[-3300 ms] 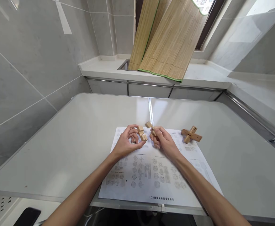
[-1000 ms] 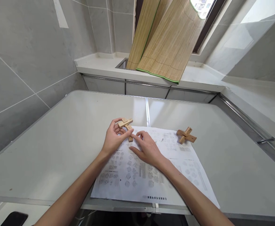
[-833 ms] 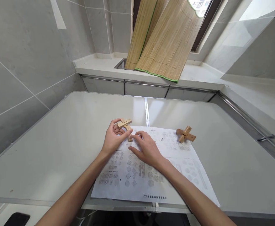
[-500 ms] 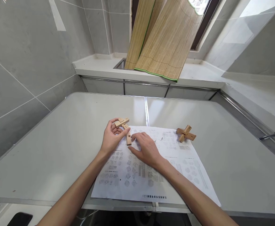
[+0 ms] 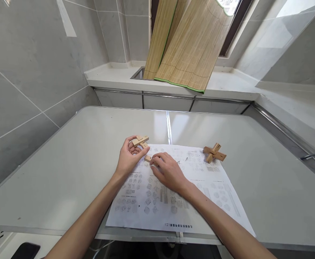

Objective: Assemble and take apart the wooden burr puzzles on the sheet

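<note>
My left hand (image 5: 128,156) pinches a small cross of pale wooden puzzle pieces (image 5: 140,141) above the far left corner of the printed sheet. Close beside it, my right hand (image 5: 170,173) has its fingers closed over a separate wooden puzzle piece (image 5: 147,158). Only the left end of that piece shows; the fingers cover the rest. A small gap lies between it and the cross. Both hands are over the printed sheet (image 5: 146,221), which carries rows of small puzzle drawings.
A darker, assembled wooden cross puzzle (image 5: 214,153) rests at the sheet's far right edge. The white folding table (image 5: 65,172) has a seam down its middle. Behind it, a bamboo mat (image 5: 189,46) leans over a counter (image 5: 114,77). A black phone (image 5: 26,250) lies at lower left.
The loose puzzle piece has swung from pointing toward me to lying crosswise under my right fingers, which have closed over it. My left hand holds the cross almost unmoved.
</note>
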Demonstrator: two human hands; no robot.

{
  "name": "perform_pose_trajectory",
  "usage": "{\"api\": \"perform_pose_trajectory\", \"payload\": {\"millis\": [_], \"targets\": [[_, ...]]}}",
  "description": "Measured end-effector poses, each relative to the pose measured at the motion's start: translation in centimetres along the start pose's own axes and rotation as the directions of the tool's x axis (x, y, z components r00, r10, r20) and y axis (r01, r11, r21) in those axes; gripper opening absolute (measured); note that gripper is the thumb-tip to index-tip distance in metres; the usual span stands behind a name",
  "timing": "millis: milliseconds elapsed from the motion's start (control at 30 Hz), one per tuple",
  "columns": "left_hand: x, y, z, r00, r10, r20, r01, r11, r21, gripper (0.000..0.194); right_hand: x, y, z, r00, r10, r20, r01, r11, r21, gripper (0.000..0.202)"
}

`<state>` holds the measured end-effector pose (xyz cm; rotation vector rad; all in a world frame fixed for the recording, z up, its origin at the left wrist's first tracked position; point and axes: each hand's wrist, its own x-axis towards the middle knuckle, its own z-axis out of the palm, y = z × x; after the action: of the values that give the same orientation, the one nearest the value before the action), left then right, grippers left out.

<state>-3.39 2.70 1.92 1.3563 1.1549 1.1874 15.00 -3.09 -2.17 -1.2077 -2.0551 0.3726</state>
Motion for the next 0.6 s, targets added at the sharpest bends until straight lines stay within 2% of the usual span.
{"api": "perform_pose_trajectory", "payload": {"millis": [100, 167, 200, 267, 333, 400, 500, 600], "targets": [[0.0, 0.1, 0.1, 1.000, -0.014, 0.004, 0.014, 1.000, -0.003, 0.066, 0.0, 0.4, -0.1, 0.990, 0.125, -0.060, -0.121, 0.990, 0.068, 0.016], [-0.1, 0.2, 0.2, 1.000, -0.028, 0.006, 0.028, 1.000, -0.001, 0.067, 0.3, 0.7, -0.4, 0.955, 0.282, -0.090, -0.256, 0.939, 0.231, 0.020], [-0.2, 0.3, 0.2, 0.999, -0.036, 0.006, 0.036, 0.999, 0.002, 0.067, 0.4, 0.9, -0.7, 0.926, 0.369, -0.077, -0.321, 0.879, 0.354, 0.024], [-0.3, 0.3, 0.3, 0.999, -0.048, 0.009, 0.048, 0.999, 0.014, 0.066, 0.8, 1.3, -1.4, 0.872, 0.490, 0.020, -0.400, 0.687, 0.606, 0.032], [-0.4, 0.4, 0.4, 0.998, -0.052, 0.027, 0.051, 0.998, 0.032, 0.065, 1.0, 1.5, -2.3, 0.849, 0.510, 0.139, -0.411, 0.471, 0.781, 0.038], [-0.6, 0.3, 0.6, 0.997, -0.048, 0.060, 0.045, 0.998, 0.050, 0.065, 1.1, 1.7, -3.0, 0.850, 0.485, 0.207, -0.387, 0.306, 0.870, 0.040], [-0.8, 0.1, 0.9, 0.995, -0.037, 0.096, 0.031, 0.997, 0.064, 0.066, 1.1, 1.9, -3.5, 0.858, 0.456, 0.236, -0.339, 0.156, 0.928, 0.039], [-0.9, -0.1, 1.1, 0.993, -0.033, 0.115, 0.025, 0.997, 0.069, 0.067, 1.0, 2.1, -3.5, 0.860, 0.435, 0.268, -0.333, 0.081, 0.939, 0.036]]}}
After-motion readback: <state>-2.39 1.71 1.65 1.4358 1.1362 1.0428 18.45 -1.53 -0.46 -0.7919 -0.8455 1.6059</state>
